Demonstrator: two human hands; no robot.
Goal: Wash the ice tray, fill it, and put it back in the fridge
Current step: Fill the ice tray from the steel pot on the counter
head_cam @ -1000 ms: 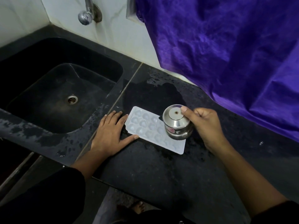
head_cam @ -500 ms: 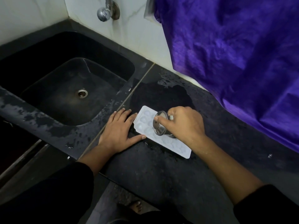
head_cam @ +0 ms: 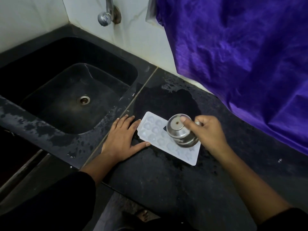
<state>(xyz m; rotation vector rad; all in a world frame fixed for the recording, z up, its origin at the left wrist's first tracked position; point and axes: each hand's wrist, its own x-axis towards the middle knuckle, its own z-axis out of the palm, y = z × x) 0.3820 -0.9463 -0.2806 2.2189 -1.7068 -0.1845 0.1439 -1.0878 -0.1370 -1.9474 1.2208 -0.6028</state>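
Note:
A white ice tray [head_cam: 154,130] with round cells lies flat on the wet black counter [head_cam: 166,180], just right of the sink. My left hand [head_cam: 122,141] rests flat on the counter, its fingers and thumb touching the tray's left end. My right hand [head_cam: 207,132] grips a small steel pot [head_cam: 180,130], tipped on its side over the middle of the tray with its base turned toward me. Part of the tray is hidden under the pot.
A black sink [head_cam: 70,94] with a round drain [head_cam: 84,100] fills the left side. A chrome tap [head_cam: 106,14] sticks out of the white wall above it. A purple cloth [head_cam: 241,55] hangs over the counter's back right. The counter's front edge runs near my body.
The steel pot was tipped far over the tray's left cells half a second ago; now it is back over the tray's middle with its base toward me. My left hand stayed put.

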